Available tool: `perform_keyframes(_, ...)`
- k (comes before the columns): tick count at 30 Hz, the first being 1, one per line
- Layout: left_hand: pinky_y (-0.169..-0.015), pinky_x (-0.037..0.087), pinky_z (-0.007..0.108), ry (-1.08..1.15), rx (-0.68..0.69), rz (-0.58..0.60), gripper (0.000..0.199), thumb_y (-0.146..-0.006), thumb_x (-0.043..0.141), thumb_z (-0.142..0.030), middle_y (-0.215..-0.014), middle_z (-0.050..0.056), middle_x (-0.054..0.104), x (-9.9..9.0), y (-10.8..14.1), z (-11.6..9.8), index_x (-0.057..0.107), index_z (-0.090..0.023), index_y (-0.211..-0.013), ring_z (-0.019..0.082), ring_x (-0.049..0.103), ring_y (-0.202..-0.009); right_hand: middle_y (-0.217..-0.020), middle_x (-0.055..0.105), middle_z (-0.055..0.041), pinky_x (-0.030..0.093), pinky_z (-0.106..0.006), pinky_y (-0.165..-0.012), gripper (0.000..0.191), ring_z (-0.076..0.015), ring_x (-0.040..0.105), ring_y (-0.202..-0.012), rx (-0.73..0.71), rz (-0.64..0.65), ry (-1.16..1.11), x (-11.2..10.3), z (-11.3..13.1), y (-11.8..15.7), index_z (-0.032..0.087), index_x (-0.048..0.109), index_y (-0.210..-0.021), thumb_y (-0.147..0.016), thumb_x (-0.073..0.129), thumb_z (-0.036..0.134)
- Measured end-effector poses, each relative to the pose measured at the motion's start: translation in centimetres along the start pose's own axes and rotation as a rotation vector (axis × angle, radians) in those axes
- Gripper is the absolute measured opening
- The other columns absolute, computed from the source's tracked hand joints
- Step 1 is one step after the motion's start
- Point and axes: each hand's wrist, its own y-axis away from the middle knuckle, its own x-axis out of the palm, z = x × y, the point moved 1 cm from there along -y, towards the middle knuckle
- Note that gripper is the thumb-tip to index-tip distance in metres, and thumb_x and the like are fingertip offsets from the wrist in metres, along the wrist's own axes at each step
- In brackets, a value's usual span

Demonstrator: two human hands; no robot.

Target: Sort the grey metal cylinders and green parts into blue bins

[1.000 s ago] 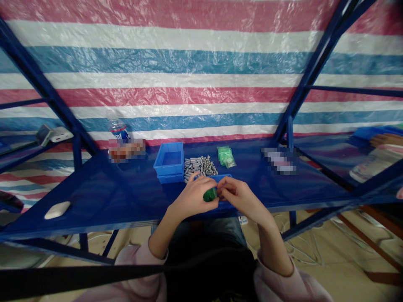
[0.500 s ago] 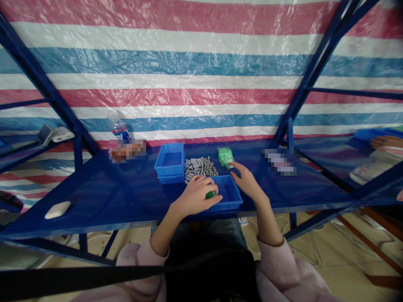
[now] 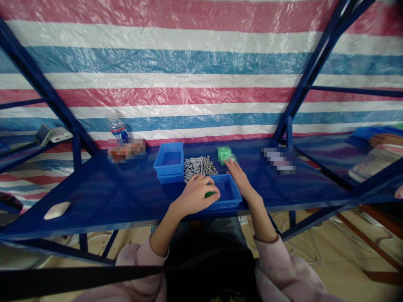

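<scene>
My left hand (image 3: 198, 193) is curled around a small green object (image 3: 209, 193), mostly hidden by the fingers, over the left end of a blue plastic bin (image 3: 234, 203). My right hand (image 3: 239, 178) reaches over the bin's right side with fingers stretched out. Its fingertips lie at the near edge of a pile of clear plastic bags with bright green contents (image 3: 224, 153); whether they touch it I cannot tell. Just behind the bin lies a heap of grey metal bolts (image 3: 200, 165). Two stacked blue bins (image 3: 169, 178) stand left of the heap.
A water bottle (image 3: 118, 128) and a blurred-out item (image 3: 126, 151) stand at the back left. A white rounded object (image 3: 57, 210) lies front left. Another blurred item (image 3: 279, 160) is on the right. Blue frame posts rise on both sides; another person's hand (image 3: 385, 140) is far right.
My right hand has shifted slightly left, its fingers now straighter and closer together at the green bags. My left hand stays almost in place with the green object.
</scene>
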Motion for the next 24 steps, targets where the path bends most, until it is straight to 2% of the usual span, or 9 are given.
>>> perform_keyframes(2, -0.098, 0.03, 0.038, -0.001, -0.007, 0.001, 0.026, -0.095, 0.049, -0.038, -0.101, 0.0, 0.064, 0.0, 0.0, 0.0, 0.072, -0.027, -0.089, 0.019, 0.057, -0.099, -0.154, 0.032, -0.0126, 0.039, -0.052, -0.104, 0.05, -0.0312, 0.029, -0.142, -0.006, 0.036, 0.028, 0.3, -0.2, -0.1, 0.023, 0.041, -0.145, -0.095, 0.037, 0.022)
perform_keyframes(5, -0.098, 0.03, 0.039, 0.003, -0.011, -0.003, 0.026, -0.094, 0.051, -0.04, -0.101, 0.0, 0.064, 0.0, 0.0, 0.0, 0.072, -0.027, -0.087, 0.019, 0.056, -0.099, -0.153, 0.033, -0.0157, 0.039, -0.053, -0.105, 0.046, -0.0324, 0.03, -0.142, 0.021, 0.05, 0.065, 0.9, -0.6, -0.3, 0.017, 0.051, -0.138, -0.093, 0.04, 0.021)
perform_keyframes(10, -0.098, 0.03, 0.039, 0.029, -0.028, -0.012, 0.026, -0.093, 0.052, -0.041, -0.1, -0.001, 0.065, 0.0, -0.1, 0.0, 0.072, -0.026, -0.086, 0.019, 0.057, -0.099, -0.14, 0.051, -0.0203, 0.041, -0.047, -0.106, 0.042, -0.0277, 0.045, -0.133, 0.003, -0.086, -0.05, 1.5, -1.2, -0.8, 0.01, 0.061, -0.124, -0.094, 0.034, 0.019)
perform_keyframes(14, -0.099, 0.031, 0.038, 0.021, -0.031, -0.017, 0.028, -0.093, 0.051, -0.043, -0.101, 0.0, 0.065, -0.1, -0.1, -0.1, 0.071, -0.025, -0.085, 0.019, 0.057, -0.099, -0.13, 0.058, -0.023, 0.042, -0.048, -0.105, 0.042, -0.0304, 0.054, -0.124, 0.04, -0.175, -0.129, 1.7, -1.5, -1.1, 0.006, 0.066, -0.114, -0.092, 0.034, 0.022)
perform_keyframes(17, -0.098, 0.031, 0.038, 0.019, -0.029, -0.022, 0.027, -0.093, 0.052, -0.043, -0.101, 0.0, 0.065, -0.1, -0.1, -0.1, 0.07, -0.025, -0.085, 0.019, 0.057, -0.098, -0.126, 0.062, -0.0228, 0.044, -0.047, -0.104, 0.043, -0.03, 0.058, -0.12, 0.089, -0.317, -0.172, 1.2, -1.4, -1.0, 0.006, 0.066, -0.115, -0.091, 0.036, 0.023)
perform_keyframes(20, -0.098, 0.031, 0.038, 0.024, -0.029, -0.023, 0.027, -0.093, 0.052, -0.043, -0.101, 0.0, 0.065, -0.1, 0.0, -0.1, 0.07, -0.025, -0.085, 0.018, 0.057, -0.097, -0.12, 0.067, -0.0166, 0.044, -0.048, -0.103, 0.038, -0.0286, 0.058, -0.119, 0.12, -0.514, -0.248, -0.1, -1.0, -0.6, 0.012, 0.07, -0.111, -0.088, 0.042, 0.022)
perform_keyframes(24, -0.099, 0.031, 0.039, 0.029, -0.04, -0.014, 0.028, -0.092, 0.052, -0.045, -0.101, 0.001, 0.065, -0.1, 0.0, -0.1, 0.071, -0.025, -0.084, 0.019, 0.057, -0.098, -0.102, 0.073, -0.0131, 0.051, -0.046, -0.094, 0.029, -0.0266, 0.067, -0.099, 0.236, -0.749, -0.442, -1.5, -0.6, 0.1, 0.016, 0.075, -0.095, -0.085, 0.051, 0.028)
